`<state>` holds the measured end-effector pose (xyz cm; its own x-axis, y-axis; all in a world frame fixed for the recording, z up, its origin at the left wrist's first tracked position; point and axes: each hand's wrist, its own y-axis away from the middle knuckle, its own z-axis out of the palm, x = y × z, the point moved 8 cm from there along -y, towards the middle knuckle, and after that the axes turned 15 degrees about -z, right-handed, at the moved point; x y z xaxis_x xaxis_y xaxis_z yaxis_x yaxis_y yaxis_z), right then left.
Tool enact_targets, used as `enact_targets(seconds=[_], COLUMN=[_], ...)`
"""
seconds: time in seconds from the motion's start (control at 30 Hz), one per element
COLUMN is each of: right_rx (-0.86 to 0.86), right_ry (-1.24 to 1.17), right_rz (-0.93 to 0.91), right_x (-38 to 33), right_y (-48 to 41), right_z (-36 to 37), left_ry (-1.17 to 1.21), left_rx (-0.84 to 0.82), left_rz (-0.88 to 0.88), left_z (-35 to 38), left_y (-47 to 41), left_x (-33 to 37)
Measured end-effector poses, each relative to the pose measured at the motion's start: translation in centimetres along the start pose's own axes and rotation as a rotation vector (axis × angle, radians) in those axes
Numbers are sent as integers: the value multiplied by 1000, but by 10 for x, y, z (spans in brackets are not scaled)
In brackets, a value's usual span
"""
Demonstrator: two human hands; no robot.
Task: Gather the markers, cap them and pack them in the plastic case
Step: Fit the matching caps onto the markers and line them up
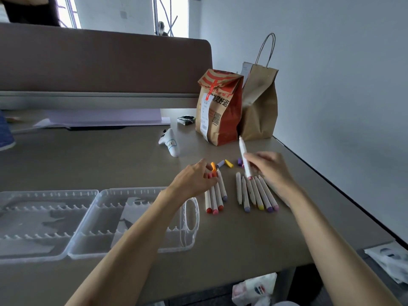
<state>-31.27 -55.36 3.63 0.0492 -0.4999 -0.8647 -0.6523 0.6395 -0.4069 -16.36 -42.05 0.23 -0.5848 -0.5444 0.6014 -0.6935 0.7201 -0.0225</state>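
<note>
My right hand (268, 171) holds one white marker (244, 155) upright, tip pointing up and away, over a row of several white markers (257, 193) with purple, yellow and pink ends. My left hand (196, 177) rests on a second group of markers (215, 193) with red and pink ends, fingertips pinched at an orange cap (213, 166). Loose caps lie beyond: grey (220, 163), yellow (229, 163), purple (239, 161). The clear plastic case (92, 195) lies open at the left, nothing in its slots.
A red-and-brown paper bag (220, 107) and a plain brown handled bag (260, 98) stand at the back right. A white controller (171, 142) lies behind the caps. The table's right edge (331, 184) runs close to the markers. A grey partition stands behind.
</note>
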Motion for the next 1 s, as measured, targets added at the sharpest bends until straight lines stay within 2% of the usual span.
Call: enact_targets(seconds=[0.1, 0.37, 0.47, 0.57, 0.63, 0.7, 0.8, 0.83, 1.0], right_rx=[87, 237, 231, 212, 212, 192, 207, 219, 201], right_ry=[-147, -111, -138, -179, -215, -250, -321, -345, -433], right_rz=[-9, 42, 61, 77, 96, 115, 125, 127, 104], right_x=[5, 27, 31, 32, 35, 38, 39, 39, 32], right_y=[7, 19, 19, 21, 24, 25, 25, 25, 26], right_z=[-30, -74, -75, -74, -74, -74, -77, -78, -78], left_ry=[42, 24, -96, -253, -304, -459, -685, -679, -621], left_rx=[35, 110, 138, 88, -11, -72, -34, -44, -91], left_rz=[-16, 37, 96, 277, 338, 384, 365, 310, 338], left_z=[-5, -8, -7, 11, 28, 41, 51, 51, 63], left_y=[1, 0, -4, -17, -33, -45, -64, -69, -82], left_x=[-1, 5, 33, 76, 98, 114, 119, 116, 116])
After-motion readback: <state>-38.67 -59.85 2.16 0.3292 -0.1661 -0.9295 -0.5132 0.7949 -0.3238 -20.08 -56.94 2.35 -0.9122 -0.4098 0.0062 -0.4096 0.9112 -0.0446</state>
